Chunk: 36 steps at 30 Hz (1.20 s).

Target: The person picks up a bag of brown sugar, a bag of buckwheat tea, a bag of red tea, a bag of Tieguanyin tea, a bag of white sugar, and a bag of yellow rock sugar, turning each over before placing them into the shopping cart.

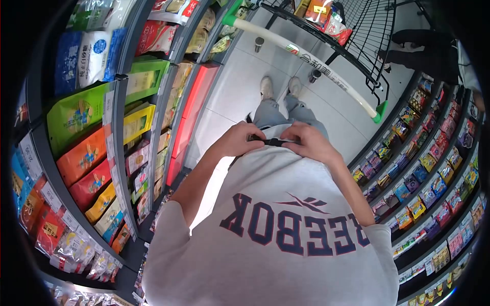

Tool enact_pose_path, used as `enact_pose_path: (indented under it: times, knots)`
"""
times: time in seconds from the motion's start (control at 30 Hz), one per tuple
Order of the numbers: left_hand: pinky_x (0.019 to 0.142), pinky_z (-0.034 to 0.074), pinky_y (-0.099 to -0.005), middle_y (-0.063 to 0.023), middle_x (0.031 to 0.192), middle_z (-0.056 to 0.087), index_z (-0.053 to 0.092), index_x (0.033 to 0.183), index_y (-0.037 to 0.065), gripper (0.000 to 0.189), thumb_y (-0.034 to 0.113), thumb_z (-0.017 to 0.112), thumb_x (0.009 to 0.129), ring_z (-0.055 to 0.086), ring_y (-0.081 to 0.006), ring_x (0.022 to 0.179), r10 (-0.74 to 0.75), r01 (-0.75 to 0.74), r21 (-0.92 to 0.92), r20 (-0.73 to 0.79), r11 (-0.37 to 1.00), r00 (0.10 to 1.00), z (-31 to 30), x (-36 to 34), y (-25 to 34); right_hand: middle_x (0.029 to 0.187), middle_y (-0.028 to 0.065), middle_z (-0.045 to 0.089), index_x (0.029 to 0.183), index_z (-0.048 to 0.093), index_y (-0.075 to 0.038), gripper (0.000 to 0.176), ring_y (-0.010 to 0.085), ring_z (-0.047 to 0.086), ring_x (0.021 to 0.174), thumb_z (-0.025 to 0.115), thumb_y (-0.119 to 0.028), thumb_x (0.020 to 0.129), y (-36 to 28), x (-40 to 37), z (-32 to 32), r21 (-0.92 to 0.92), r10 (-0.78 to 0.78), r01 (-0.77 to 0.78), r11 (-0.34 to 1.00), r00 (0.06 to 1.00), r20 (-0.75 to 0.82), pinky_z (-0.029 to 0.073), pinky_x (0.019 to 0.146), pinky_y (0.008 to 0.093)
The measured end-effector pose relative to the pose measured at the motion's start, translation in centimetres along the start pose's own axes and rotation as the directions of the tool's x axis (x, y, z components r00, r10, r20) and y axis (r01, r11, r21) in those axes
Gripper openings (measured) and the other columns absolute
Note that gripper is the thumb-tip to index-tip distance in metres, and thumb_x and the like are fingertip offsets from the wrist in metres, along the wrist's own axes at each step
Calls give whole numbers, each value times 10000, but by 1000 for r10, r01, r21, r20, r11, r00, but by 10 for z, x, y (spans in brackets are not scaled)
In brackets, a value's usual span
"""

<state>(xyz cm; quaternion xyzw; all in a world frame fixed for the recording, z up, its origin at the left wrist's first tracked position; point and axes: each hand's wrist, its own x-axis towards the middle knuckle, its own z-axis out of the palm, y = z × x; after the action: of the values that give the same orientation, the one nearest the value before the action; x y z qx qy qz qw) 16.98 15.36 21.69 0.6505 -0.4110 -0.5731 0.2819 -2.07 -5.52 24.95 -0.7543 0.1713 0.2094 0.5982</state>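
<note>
At my waist, over the front of a grey printed T-shirt [301, 204], both hands grip a black strap with a buckle [274, 142]. My left hand [242, 139] has its fingers pinched on the strap's left end. Curled round the right end are the fingers of my right hand [309, 142]. The buckle part shows between the two hands, and the strap's ends are hidden by my fingers. Beyond my feet is the white and green handle [306, 58] of a shopping cart; neither hand touches it.
Several packets [326, 20] lie in the wire cart [365, 43]. Shelves of bagged goods [84, 109] line the left side, and curved racks of small packs [418, 168] the right. A person in dark trousers [426, 53] is at the upper right, beside the cart.
</note>
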Motion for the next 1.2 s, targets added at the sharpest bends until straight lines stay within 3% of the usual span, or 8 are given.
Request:
enact_pose_path:
  times: [0.1,0.27,0.43,0.6,0.77,0.83,0.93,1.2]
  knots:
    - [800,534,-392,-111,875,726,765,988,72,182,175,754,838,669,-285,918,-29,28,25,47,999,998,-2,-3,-4,927,133,636,1052,726,-42,258,299,637,886,772,-217,867,-3,13,12,18,-19,17,1000,998,62,512,802,407]
    - [775,524,-428,-89,867,677,723,862,95,105,198,707,858,645,-316,896,212,-203,239,-13,950,977,5,-10,-10,915,203,693,1005,739,-36,329,391,672,874,745,-326,850,19,36,38,-103,-177,190,976,976,126,526,771,465]
    - [784,501,-467,-103,858,626,669,871,108,94,201,680,881,621,-345,883,315,-286,316,-43,904,948,13,-7,-6,906,196,732,990,761,-60,337,373,707,827,731,-358,835,22,42,41,-45,-116,123,991,984,137,548,743,458]
    - [849,511,-416,-77,946,709,721,954,92,132,167,757,851,630,-300,945,225,-195,310,-63,931,972,1,7,29,936,186,740,1068,741,-45,374,348,712,851,707,-373,893,24,47,23,-117,-89,112,987,979,185,552,788,428]
    - [895,508,-419,-90,987,736,738,1007,104,168,216,745,882,637,-316,982,128,-154,460,88,875,988,-3,34,35,935,169,740,1096,722,-33,418,321,710,856,703,-402,900,38,46,-1,-139,-115,134,981,984,134,541,778,418]
    - [910,510,-416,-91,1001,742,738,1012,102,174,232,742,896,641,-314,994,138,-161,397,85,904,987,-4,41,47,937,155,743,1089,730,-22,416,290,709,851,717,-390,895,33,42,-15,-183,-90,114,977,987,131,544,776,395]
    - [885,535,-401,-135,1027,747,719,1038,75,258,295,736,904,683,-325,1002,150,-163,290,67,943,986,-1,60,47,908,158,748,1025,738,-16,402,322,717,833,732,-391,881,50,35,-26,22,-206,205,978,978,35,547,746,401]
    - [840,538,-335,-98,1007,733,671,1089,16,254,192,748,923,682,-189,944,143,-140,-83,27,987,989,9,88,48,979,179,742,1025,740,-58,284,376,712,932,689,-311,906,21,21,-75,-347,-215,254,903,965,148,549,810,455]
